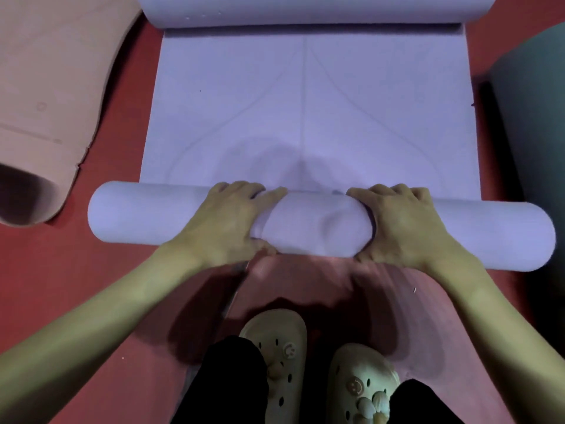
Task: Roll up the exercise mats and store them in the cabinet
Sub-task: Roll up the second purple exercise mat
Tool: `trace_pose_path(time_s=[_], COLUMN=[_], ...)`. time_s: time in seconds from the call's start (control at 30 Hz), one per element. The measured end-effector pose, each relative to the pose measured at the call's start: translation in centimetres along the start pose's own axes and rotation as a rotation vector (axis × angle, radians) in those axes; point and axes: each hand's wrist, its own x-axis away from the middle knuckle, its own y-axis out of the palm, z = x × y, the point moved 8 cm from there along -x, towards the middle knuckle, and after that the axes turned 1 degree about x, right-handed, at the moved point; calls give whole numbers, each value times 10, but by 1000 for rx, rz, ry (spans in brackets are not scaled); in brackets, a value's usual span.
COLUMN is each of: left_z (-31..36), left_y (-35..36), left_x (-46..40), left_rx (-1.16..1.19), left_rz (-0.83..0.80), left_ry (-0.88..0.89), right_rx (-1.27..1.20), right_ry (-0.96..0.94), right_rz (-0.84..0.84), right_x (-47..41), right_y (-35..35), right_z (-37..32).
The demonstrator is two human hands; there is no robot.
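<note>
Lavender mat [305, 117] roll between left hand [226, 221] and right hand [406, 228] grip

On the floor [91, 286] the mat [305, 111] lies flat between a rolled near end under the left hand [226, 221] and right hand [406, 228] and a curled far end, another mat [46, 96] to its left, a third [532, 133] to its right, clogs [275, 347] nearest.
</note>
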Motion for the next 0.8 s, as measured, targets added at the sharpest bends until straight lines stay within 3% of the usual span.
trace_pose_path(time_s=[0.1,0.27,0.4,0.57,0.67,0.73,0.8], left_z=[5,19,16,5,0,-3,-5], left_y=[8,0,4,0,-5,-6,-5], left_x=[9,12,1,-18,-32,-40,-42], left_rx=[30,-9,6,171,259,276,239], left_rz=[-32,90,90,-21,-140,-199,-215], left_ry=[17,107,132,87,62,46,43], right_rx=[3,-166,-223,-128,-49,17,60], right_ry=[-10,14,4,-18,-15,-7,6], right_rz=[-71,-205,-294,-71,189,338,380], right_x=[5,-15,-21,-4,9,9,1], right_y=[11,10,7,4,12,15,14], right_z=[-1,8,7,5,-2,-5,-1])
